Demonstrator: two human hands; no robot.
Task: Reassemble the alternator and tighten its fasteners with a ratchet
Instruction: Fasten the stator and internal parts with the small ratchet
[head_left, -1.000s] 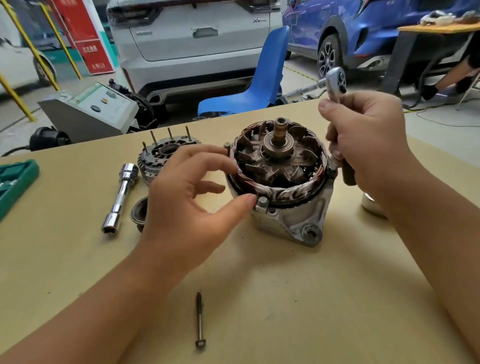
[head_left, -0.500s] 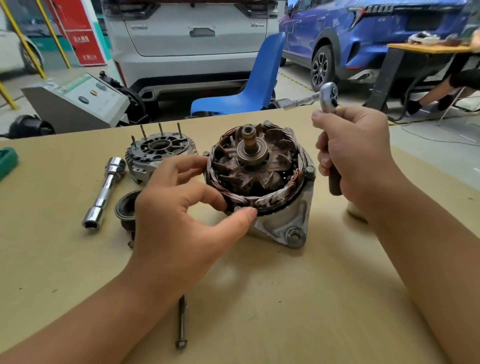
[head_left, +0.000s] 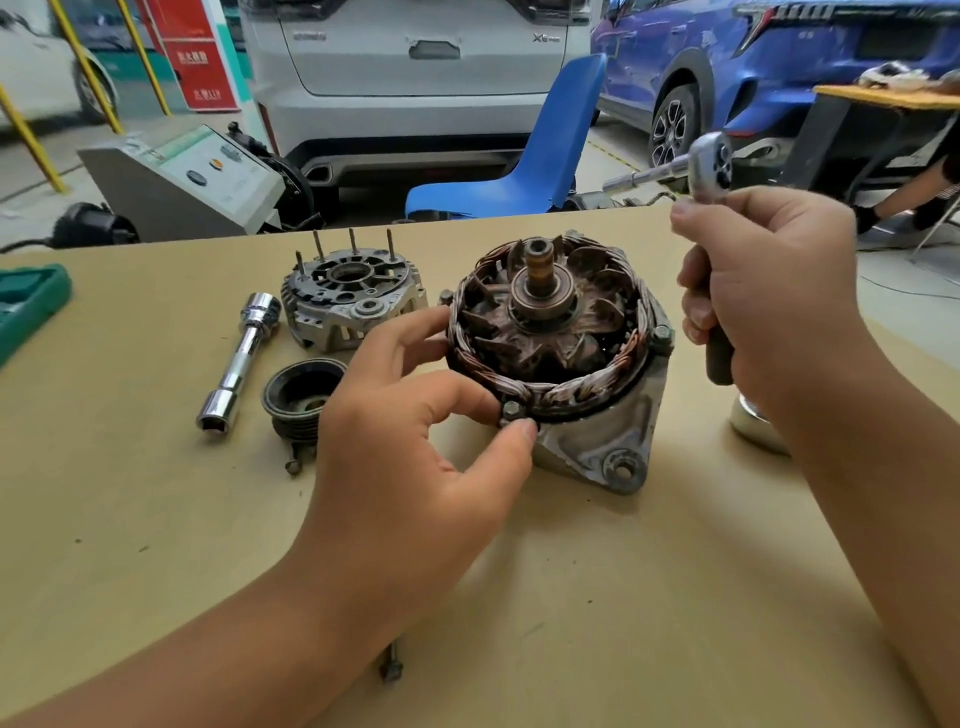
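Over the last second our left hand (head_left: 415, 457) has closed in on the alternator (head_left: 561, 364). The thumb and forefinger, which were spread loosely beside the copper windings, now pinch a small bolt head (head_left: 511, 409) at the near rim, while the other fingers touch the left side of the windings. We judge that we are starting this fastener by finger before the tool goes on. Our right hand (head_left: 769, 291) has stayed clenched around the handle of the ratchet (head_left: 714, 166), holding it upright above and to the right of the alternator, its head and extension clear of any bolt.

The alternator sits open-topped in the middle of the table (head_left: 571, 597), its shaft pointing up, so reassembly is far from done. The rear cover (head_left: 353, 291) with its four studs still lies apart, behind our left hand. Beside it lie a long socket (head_left: 236, 364) and, just in front, the pulley (head_left: 298, 395), neither fitted yet. A loose long bolt (head_left: 392, 662) lies near our left forearm, partly hidden by it. A shiny metal part (head_left: 753, 426) sits under our right wrist, too hidden to name. Nothing blocks the bolt itself, though our own fingers cover it and must lift away before the ratchet can reach.
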